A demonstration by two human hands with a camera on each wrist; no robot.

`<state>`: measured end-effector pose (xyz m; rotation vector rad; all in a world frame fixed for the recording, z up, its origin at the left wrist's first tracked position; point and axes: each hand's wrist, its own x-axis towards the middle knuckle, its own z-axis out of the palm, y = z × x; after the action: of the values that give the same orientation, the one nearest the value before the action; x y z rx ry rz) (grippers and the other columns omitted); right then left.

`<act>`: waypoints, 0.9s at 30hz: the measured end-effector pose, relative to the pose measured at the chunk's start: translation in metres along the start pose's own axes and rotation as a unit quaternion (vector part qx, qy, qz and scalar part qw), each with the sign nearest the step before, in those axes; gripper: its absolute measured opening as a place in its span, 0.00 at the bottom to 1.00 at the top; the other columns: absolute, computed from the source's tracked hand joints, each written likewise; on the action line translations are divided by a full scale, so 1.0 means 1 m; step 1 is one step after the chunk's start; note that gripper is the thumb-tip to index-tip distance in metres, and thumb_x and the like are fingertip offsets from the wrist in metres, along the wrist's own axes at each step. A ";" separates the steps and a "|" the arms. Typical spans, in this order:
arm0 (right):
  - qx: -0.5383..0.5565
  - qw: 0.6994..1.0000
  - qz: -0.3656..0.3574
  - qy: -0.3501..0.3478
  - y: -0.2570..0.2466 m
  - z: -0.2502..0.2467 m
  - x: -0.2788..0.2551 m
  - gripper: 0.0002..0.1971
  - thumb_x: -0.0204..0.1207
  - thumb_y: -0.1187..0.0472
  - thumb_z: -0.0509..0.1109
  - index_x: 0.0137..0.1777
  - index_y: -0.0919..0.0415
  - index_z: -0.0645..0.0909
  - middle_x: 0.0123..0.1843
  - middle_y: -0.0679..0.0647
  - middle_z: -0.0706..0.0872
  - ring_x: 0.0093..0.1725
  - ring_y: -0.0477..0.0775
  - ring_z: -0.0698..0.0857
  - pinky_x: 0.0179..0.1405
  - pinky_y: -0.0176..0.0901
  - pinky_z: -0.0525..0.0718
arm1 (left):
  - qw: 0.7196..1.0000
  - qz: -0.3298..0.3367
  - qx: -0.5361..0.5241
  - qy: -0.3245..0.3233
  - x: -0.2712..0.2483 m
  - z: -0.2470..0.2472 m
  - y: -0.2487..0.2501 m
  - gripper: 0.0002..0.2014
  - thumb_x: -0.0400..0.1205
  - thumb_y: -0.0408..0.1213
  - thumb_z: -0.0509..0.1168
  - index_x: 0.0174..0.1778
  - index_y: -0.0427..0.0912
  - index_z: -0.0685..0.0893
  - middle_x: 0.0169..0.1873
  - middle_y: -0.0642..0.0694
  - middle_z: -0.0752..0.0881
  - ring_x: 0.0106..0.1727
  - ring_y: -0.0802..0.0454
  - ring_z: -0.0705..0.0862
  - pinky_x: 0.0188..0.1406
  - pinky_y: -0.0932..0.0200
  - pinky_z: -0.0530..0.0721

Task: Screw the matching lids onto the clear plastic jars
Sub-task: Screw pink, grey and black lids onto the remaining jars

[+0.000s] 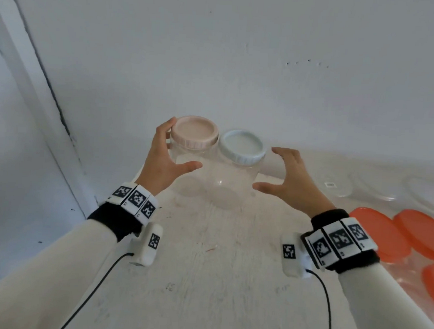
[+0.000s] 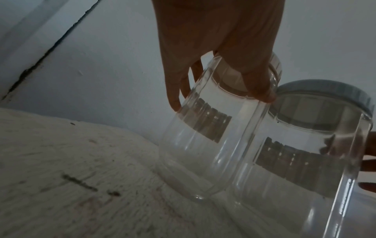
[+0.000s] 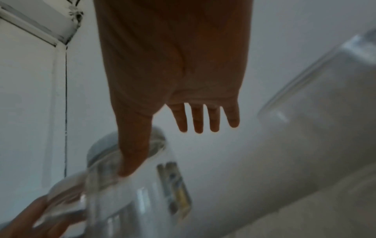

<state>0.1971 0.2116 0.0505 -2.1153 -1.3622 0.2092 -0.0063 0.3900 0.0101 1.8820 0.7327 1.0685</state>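
we see two clear plastic jars standing side by side, touching, on the worn white bench (image 1: 202,279) near the wall. the left jar (image 1: 185,167) wears a round pale pink ribbed lid (image 1: 194,132); the right jar (image 1: 235,186) wears a round pale blue ribbed lid (image 1: 242,147). each jar carries a label, its print too blurred for us to read. our left hand (image 1: 163,160) has spread fingers touching the pink-lidded jar. our right hand (image 1: 284,176) is beside the blue-lidded jar, fingers spread and relaxed, gripping nothing. orange round lids (image 1: 385,235) lie at the right.
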 end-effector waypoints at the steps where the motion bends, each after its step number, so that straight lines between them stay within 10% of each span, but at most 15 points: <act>1: -0.030 0.999 0.001 0.015 0.007 -0.009 -0.003 0.43 0.64 0.50 0.80 0.76 0.59 0.64 0.75 0.54 0.64 0.74 0.54 0.63 0.70 0.43 0.63 | 1.000 0.001 0.001 -0.001 0.000 0.000 0.000 0.49 0.65 0.38 0.80 0.77 0.50 0.58 0.68 0.52 0.66 0.67 0.50 0.72 0.66 0.48 0.77; 6: -0.179 0.980 0.084 0.034 0.041 -0.043 -0.009 0.38 0.65 0.47 0.78 0.74 0.56 0.69 0.77 0.57 0.63 0.75 0.61 0.60 0.73 0.57 0.62 | 1.000 0.011 0.003 -0.002 0.000 0.001 -0.001 0.49 0.65 0.38 0.80 0.77 0.48 0.58 0.68 0.51 0.65 0.68 0.49 0.71 0.66 0.47 0.76; 13: -0.234 0.953 0.182 -0.066 0.058 -0.047 -0.007 0.43 0.72 0.48 0.74 0.82 0.45 0.51 0.84 0.56 0.45 0.81 0.70 0.47 0.76 0.72 0.52 | 1.000 0.021 0.004 -0.002 0.000 0.000 -0.001 0.49 0.65 0.37 0.80 0.77 0.46 0.58 0.68 0.51 0.65 0.68 0.52 0.70 0.68 0.48 0.75; 23: -0.241 0.951 0.189 -0.038 0.047 -0.054 -0.007 0.53 0.62 0.51 0.81 0.82 0.46 0.50 0.75 0.63 0.58 0.73 0.66 0.57 0.66 0.63 0.66 | 0.999 0.022 0.004 -0.046 -0.002 -0.003 0.003 0.52 0.69 0.37 0.77 0.81 0.47 0.48 0.74 0.52 0.60 0.74 0.53 0.64 0.75 0.49 0.67; 27: -0.218 0.964 0.152 -0.015 0.044 -0.055 -0.017 0.56 0.58 0.52 0.84 0.80 0.39 0.50 0.72 0.61 0.55 0.68 0.66 0.58 0.64 0.60 0.69 | 0.999 0.014 0.032 -0.022 -0.010 -0.005 0.015 0.59 0.65 0.53 0.76 0.82 0.48 0.41 0.80 0.47 0.51 0.81 0.49 0.54 0.79 0.44 0.58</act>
<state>0.2475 0.1618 0.0663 -2.6999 -1.1722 0.0650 -0.0142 0.3764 0.0202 1.9690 0.7239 1.0281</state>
